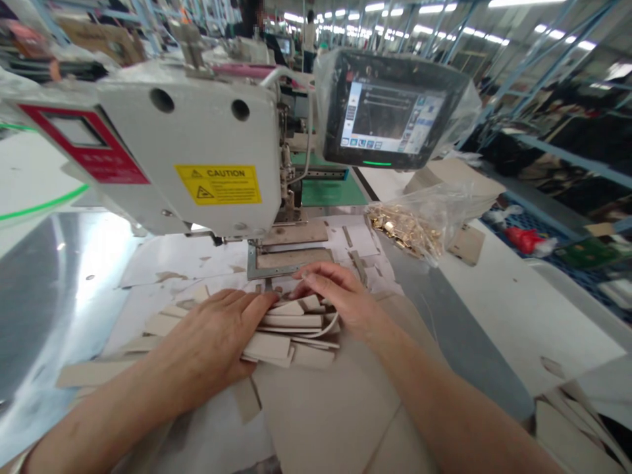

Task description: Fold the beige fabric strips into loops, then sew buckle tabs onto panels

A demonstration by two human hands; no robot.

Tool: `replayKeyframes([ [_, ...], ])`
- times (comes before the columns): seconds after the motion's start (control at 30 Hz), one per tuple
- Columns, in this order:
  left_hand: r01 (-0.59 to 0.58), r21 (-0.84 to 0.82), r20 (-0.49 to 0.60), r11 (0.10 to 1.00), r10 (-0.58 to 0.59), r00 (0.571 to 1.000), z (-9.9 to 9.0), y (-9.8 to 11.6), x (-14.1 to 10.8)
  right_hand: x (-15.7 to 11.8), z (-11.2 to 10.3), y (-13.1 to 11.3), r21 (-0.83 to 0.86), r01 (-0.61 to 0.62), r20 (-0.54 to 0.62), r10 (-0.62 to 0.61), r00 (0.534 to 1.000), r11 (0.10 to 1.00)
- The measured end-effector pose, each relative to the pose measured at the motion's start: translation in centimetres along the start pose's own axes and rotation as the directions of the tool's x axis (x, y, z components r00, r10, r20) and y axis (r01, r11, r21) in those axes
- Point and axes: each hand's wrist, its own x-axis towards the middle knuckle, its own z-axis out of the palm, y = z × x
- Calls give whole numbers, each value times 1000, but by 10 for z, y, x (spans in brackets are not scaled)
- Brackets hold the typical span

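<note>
A loose heap of beige strips (pixel 291 345) lies below the metal clamp frame (pixel 291 262) of a sewing machine (pixel 197 145). My left hand (pixel 222 336) is wrapped over the heap, its fingers curled round several strips whose ends stick out on both sides. Just right of it, my right hand (pixel 336 286) is at the heap's far right edge with thumb and fingers bent towards each other; what lies between its fingertips is too small to tell. Larger beige sheets (pixel 326 408) lie under the heap, nearer to me.
A lit control screen (pixel 390 115) stands behind on the right. A clear bag of gold-coloured metal pieces (pixel 407 227) lies beside a stack of beige sheets (pixel 454 178). More beige pieces (pixel 567 434) are at the lower right. People stand in the far background.
</note>
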Motion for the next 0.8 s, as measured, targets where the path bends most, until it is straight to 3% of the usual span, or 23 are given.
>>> replayKeyframes([
  [0.17,48,19,30,999,-49,998,-10,-1,2,1,-3,-4,59,137,-213,-122,969,989],
  [0.33,196,-110,-147,974,-211,966,-33,-12,-4,8,-6,3,278,201,-266,-126,956,939],
  [0.43,255,-263,-251,931,-321,913,-48,-15,-7,8,-6,6,210,206,-246,-152,957,956],
  [0.5,275,-350,-296,896,-384,874,-55,-15,-9,3,-4,7,54,187,-143,-177,974,981],
  [0.57,277,-397,-332,875,-418,846,-58,-16,-11,-3,2,6,-151,218,45,-214,976,964],
  [0.67,245,-415,-400,876,-417,816,-60,-18,-14,-12,13,8,-415,344,342,-205,917,842],
  [0.73,204,-434,-471,878,-414,779,-61,-19,-16,-14,20,12,-503,410,449,-176,876,761],
  [0.8,175,-469,-538,866,-437,721,-62,-18,-17,-14,26,16,-524,408,465,-151,872,748],
])
